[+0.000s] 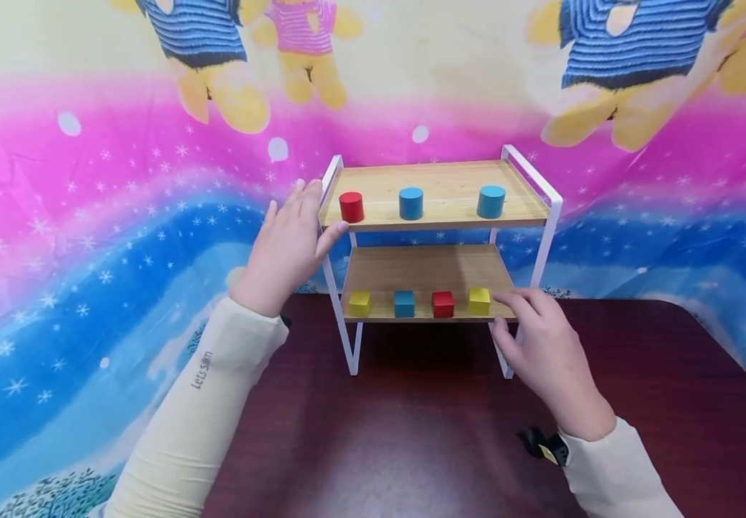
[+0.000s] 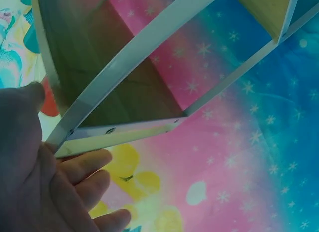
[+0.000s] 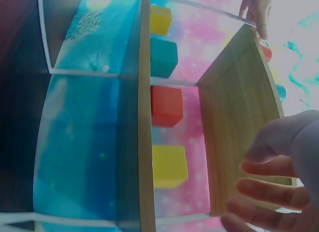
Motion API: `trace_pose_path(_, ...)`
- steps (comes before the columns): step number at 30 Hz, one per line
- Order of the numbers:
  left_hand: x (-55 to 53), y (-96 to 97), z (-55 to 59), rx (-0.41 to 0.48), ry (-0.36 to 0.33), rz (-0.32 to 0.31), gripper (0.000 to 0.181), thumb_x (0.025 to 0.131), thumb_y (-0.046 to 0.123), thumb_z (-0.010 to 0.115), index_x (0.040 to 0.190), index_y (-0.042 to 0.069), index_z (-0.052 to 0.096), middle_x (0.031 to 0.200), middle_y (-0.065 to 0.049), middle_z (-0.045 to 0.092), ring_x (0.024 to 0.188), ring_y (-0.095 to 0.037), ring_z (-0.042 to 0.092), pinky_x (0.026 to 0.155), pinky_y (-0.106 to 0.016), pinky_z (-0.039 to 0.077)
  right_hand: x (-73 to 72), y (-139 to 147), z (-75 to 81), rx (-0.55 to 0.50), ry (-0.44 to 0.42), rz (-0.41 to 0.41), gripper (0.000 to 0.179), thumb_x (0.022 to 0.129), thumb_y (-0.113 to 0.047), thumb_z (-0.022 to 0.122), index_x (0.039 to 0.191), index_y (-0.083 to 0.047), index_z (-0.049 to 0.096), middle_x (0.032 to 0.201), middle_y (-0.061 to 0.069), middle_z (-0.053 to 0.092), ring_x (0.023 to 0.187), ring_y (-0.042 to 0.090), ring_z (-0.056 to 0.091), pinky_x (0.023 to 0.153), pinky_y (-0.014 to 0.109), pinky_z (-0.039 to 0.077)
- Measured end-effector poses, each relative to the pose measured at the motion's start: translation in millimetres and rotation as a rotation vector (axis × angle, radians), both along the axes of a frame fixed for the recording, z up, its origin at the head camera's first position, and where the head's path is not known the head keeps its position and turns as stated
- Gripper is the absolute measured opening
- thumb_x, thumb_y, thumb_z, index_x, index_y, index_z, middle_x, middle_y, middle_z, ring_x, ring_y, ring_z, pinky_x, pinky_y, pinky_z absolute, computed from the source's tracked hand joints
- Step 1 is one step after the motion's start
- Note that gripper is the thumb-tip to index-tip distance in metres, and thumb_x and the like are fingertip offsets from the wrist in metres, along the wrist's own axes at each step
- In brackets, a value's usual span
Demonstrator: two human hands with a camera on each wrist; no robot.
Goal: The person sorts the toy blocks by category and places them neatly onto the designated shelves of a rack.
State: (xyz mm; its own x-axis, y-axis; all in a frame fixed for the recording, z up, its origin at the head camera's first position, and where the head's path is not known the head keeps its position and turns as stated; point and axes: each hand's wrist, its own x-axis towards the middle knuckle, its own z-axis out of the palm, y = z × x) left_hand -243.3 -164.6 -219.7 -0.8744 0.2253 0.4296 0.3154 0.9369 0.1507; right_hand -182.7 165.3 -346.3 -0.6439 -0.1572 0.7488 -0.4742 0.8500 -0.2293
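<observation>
My left hand [image 1: 288, 234] is at the upper left corner of a two-tier wooden shelf [image 1: 427, 176], fingers extended, thumb near a red cylinder [image 1: 351, 207]. In the left wrist view its fingers lie beside the white frame [image 2: 122, 67]; whether they touch it I cannot tell. A blue cylinder [image 1: 411, 204] and another blue cylinder [image 1: 491, 202] also stand on the top board. Just right of the right-end yellow cube [image 1: 479, 301] is my right hand [image 1: 544, 352], fingers loosely bent and holding nothing. Leftward from that cube sit a red cube [image 1: 442, 304], a blue cube [image 1: 404, 304] and another yellow cube [image 1: 360, 304].
The shelf's white metal legs stand on a dark reddish-brown table [image 1: 373, 446]. Behind it hangs a colourful cloth [image 1: 120, 201] with bears and snowflakes. A black strap [image 1: 544, 444] is at the right cuff.
</observation>
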Motion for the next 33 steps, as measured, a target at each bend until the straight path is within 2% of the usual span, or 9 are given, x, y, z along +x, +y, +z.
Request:
trace_pose_path(5,-1.9,-3.6,-6.8,0.038,0.064,-0.013,0.080,0.104,0.052,0.047,0.161,0.004,0.020,0.164,-0.017,0.028,0.155,-0.031,0.015,0.124,-0.056,0.009,-1.0,12.5,-3.3,-0.014,0.120,0.020,0.031,0.082,0.003,0.072,0.113,0.003,0.072,0.106,0.021,0.064,0.096,0.036,0.059,0.074,0.055,0.058)
trace_pose_path(8,-3.5,-5.3,-9.5,0.050,0.090,-0.013,0.079,0.104,0.052,0.047,0.161,0.004,0.020,0.164,-0.017,0.028,0.155,-0.031,0.017,0.124,-0.056,0.010,-4.5,21.0,-6.7,-0.020,0.162,0.031,0.029,0.083,0.002,0.069,0.112,0.003,0.072,0.106,0.021,0.064,0.097,0.037,0.059,0.076,0.056,0.057)
trace_pose_path(12,-7.0,-6.6,-13.4,0.060,0.125,-0.009,0.078,0.104,0.052,0.048,0.161,0.006,0.021,0.163,-0.018,0.030,0.154,-0.032,0.020,0.123,-0.057,0.011,-12.2,33.3,-14.8,-0.027,0.179,0.019,0.029,0.083,0.000,0.069,0.112,0.003,0.071,0.106,0.022,0.064,0.099,0.039,0.059,0.079,0.058,0.056)
trace_pose_path(18,-14.8,-8.2,-20.3,0.046,0.188,-0.009,0.077,0.103,0.051,0.050,0.161,0.009,0.022,0.158,-0.020,0.038,0.150,-0.035,0.031,0.122,-0.059,0.014,-26.8,54.3,-33.5,-0.017,0.163,-0.019,0.030,0.086,-0.003,0.067,0.115,0.006,0.067,0.111,0.027,0.062,0.101,0.045,0.057,0.086,0.062,0.051)
trace_pose_path(26,-23.0,-14.2,-28.9,0.049,0.292,-0.007,0.075,0.102,0.049,0.052,0.160,0.011,0.023,0.155,-0.018,0.043,0.146,-0.033,0.037,0.122,-0.060,0.016,-60.6,89.3,-63.3,0.091,0.023,-0.092,0.033,0.088,-0.006,0.069,0.118,0.008,0.063,0.119,0.033,0.056,0.105,0.053,0.053,0.086,0.071,0.046)
trace_pose_path(28,-25.1,-15.4,-30.0,0.048,0.315,-0.015,0.075,0.102,0.050,0.052,0.160,0.012,0.023,0.155,-0.017,0.044,0.146,-0.032,0.037,0.122,-0.059,0.015,-68.6,100.8,-70.7,0.105,-0.051,-0.133,0.035,0.091,-0.008,0.067,0.121,0.009,0.061,0.122,0.035,0.053,0.109,0.055,0.049,0.087,0.073,0.043)
trace_pose_path(33,-29.3,-21.3,-35.5,0.029,0.382,-0.031,0.073,0.102,0.049,0.053,0.159,0.013,0.024,0.152,-0.017,0.047,0.143,-0.032,0.041,0.123,-0.058,0.015,-83.8,130.1,-86.3,0.145,-0.300,-0.225,0.044,0.098,-0.016,0.060,0.133,0.010,0.049,0.130,0.039,0.041,0.118,0.060,0.036,0.089,0.078,0.036)
